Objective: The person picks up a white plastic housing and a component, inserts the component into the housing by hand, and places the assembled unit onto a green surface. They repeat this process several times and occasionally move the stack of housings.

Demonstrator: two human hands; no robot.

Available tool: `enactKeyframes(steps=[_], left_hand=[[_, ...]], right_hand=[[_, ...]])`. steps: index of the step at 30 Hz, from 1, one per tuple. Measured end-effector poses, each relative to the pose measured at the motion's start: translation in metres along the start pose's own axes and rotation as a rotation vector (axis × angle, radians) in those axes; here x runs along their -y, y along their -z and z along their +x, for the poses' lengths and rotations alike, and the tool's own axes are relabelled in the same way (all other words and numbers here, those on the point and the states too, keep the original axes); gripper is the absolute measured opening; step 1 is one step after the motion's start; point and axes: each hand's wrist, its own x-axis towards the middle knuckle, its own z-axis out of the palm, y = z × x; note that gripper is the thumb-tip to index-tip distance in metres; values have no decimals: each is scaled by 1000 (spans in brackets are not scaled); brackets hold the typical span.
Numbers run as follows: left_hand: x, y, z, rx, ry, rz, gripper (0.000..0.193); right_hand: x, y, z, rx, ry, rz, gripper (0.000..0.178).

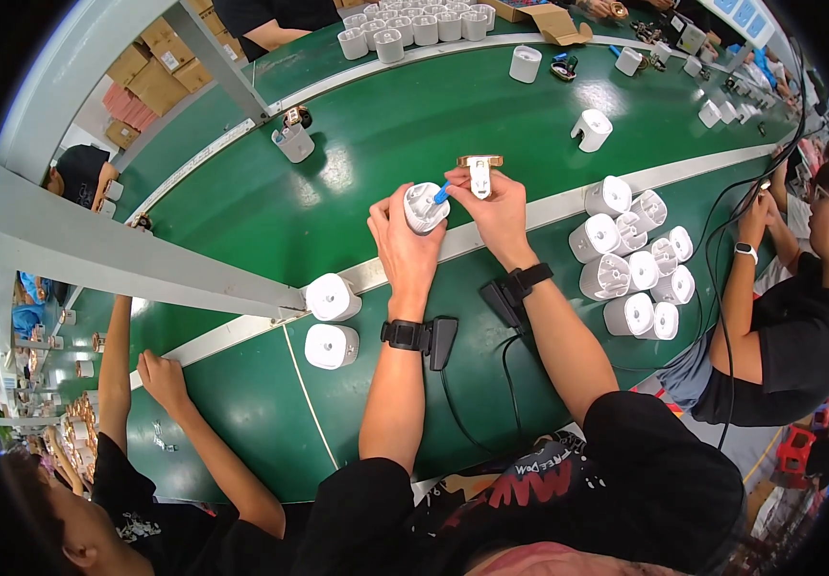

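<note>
My left hand (pixel 405 245) is wrapped round a white plastic housing (pixel 421 217), its open top facing up with ribs showing inside. A blue cylindrical piece (pixel 442 194) is at the mouth of this housing, pinched by the fingertips of my right hand (pixel 497 216). The same hand also holds a white part with a copper-coloured rim (pixel 480 178), a little above the housing to the right. Whether a wire joins the blue piece and the white part I cannot make out.
Several white housings (pixel 611 276) stand grouped at the right, two more (pixel 332 347) at the left. On the green belt (pixel 376 125) are a filled housing (pixel 292 142) and a housing with a cut-out (pixel 592 130). A grey post (pixel 145 250) crosses the left. Co-workers sit at both sides.
</note>
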Motion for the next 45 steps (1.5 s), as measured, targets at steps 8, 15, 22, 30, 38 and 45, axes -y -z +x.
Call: enactKeyframes(steps=[8, 15, 22, 30, 38, 45], left_hand=[[4, 0, 0, -21, 12, -16, 65], [14, 0, 0, -43, 54, 17, 66], [13, -1, 0, -39, 63, 12, 67], [16, 0, 1, -90, 65, 19, 65], [15, -3, -2, -101, 74, 0, 59], [16, -1, -2, -101, 97, 7, 55]], right_hand=[[-1, -2, -2, 177, 169, -426, 20], [0, -3, -4, 336, 4, -327, 38], [-7, 0, -7, 399, -38, -259, 49], [-10, -11, -8, 458, -97, -138, 50], [-15, -15, -12, 427, -93, -139, 43], [-18, -19, -13, 384, -104, -123, 39]])
